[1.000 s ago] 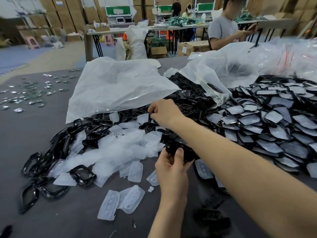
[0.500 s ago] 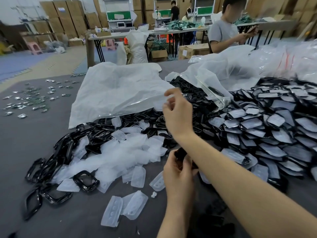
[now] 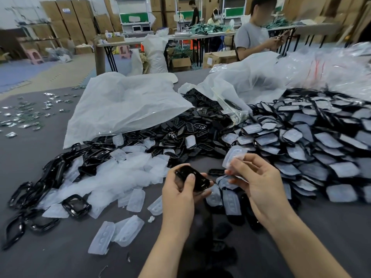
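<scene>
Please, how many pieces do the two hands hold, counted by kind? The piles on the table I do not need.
black shell, in the left hand: 1
translucent button pad, in the right hand: 1
Total: 2

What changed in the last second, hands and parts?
The right hand left the black pile, rose, then came back toward the person and now pinches a clear pad beside the left hand. The left hand kept its grip on the black shell. The white bag and the loose clear pads stayed put.
</scene>
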`<move>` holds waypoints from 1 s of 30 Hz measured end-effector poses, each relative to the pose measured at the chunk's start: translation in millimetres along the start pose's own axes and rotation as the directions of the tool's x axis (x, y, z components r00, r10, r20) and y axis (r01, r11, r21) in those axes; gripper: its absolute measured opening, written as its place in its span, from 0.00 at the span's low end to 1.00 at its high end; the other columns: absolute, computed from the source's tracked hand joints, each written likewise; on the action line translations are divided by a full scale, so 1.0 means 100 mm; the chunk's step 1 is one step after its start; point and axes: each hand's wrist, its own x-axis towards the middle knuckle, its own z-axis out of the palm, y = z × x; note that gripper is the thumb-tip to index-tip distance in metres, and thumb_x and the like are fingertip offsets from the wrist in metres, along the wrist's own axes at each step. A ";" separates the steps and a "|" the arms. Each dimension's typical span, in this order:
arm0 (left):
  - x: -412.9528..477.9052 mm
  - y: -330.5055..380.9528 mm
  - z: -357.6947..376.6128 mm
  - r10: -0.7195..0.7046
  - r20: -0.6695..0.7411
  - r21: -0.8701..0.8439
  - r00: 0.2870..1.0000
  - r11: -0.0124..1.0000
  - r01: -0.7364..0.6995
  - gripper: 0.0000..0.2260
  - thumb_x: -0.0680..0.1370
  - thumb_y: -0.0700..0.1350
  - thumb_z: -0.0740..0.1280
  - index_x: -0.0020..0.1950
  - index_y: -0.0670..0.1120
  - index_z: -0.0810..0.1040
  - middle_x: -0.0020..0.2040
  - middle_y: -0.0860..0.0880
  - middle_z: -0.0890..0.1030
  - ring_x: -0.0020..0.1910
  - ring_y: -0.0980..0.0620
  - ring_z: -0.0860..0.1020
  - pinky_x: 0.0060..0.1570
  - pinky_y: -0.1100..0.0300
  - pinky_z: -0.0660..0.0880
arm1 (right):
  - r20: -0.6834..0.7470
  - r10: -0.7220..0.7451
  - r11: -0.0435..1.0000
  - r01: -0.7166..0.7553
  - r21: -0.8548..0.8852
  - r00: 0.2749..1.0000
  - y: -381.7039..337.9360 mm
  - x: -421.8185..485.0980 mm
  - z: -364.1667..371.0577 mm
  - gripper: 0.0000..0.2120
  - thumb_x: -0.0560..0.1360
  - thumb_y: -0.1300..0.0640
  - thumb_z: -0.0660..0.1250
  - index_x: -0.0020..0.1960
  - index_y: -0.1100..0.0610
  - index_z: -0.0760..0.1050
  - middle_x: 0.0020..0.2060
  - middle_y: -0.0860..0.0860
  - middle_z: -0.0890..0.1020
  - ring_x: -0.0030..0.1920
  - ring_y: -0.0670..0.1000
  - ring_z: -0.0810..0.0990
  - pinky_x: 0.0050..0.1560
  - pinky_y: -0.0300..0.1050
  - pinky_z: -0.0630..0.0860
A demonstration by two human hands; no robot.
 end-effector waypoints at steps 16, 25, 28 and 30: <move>0.00 -0.02 0.00 0.029 0.055 0.039 0.998 0.999 -0.031 0.15 0.81 0.34 0.60 0.63 0.51 0.72 0.40 0.40 0.84 0.41 0.46 0.85 0.38 0.59 0.80 | 0.066 0.027 0.998 -0.031 0.054 0.997 -0.05 -0.06 0.00 0.09 0.76 0.60 0.65 0.38 0.54 0.79 0.28 0.52 0.77 0.28 0.52 0.78 0.31 0.41 0.77; -0.02 0.00 0.01 0.009 0.066 0.030 0.998 0.999 -0.011 0.19 0.80 0.31 0.60 0.64 0.51 0.72 0.42 0.41 0.85 0.42 0.46 0.85 0.38 0.60 0.80 | 0.074 0.019 0.998 -0.023 0.061 0.997 -0.07 -0.04 -0.03 0.16 0.74 0.67 0.64 0.29 0.55 0.74 0.40 0.57 0.85 0.33 0.53 0.83 0.35 0.42 0.80; -0.02 0.00 0.01 0.005 0.083 0.048 0.997 0.999 -0.009 0.20 0.80 0.31 0.59 0.64 0.53 0.70 0.42 0.43 0.85 0.41 0.47 0.85 0.39 0.59 0.81 | 0.039 0.028 0.995 -0.031 0.094 0.999 -0.04 -0.03 -0.04 0.18 0.74 0.69 0.64 0.29 0.55 0.71 0.34 0.56 0.83 0.33 0.53 0.82 0.36 0.42 0.79; -0.03 0.01 0.01 0.009 0.087 0.047 0.996 0.999 -0.014 0.19 0.80 0.31 0.60 0.63 0.52 0.70 0.43 0.43 0.85 0.42 0.45 0.85 0.39 0.59 0.80 | 0.014 0.014 0.999 -0.014 0.052 1.000 -0.01 -0.02 -0.04 0.15 0.74 0.67 0.66 0.31 0.56 0.70 0.29 0.53 0.79 0.32 0.50 0.80 0.39 0.43 0.78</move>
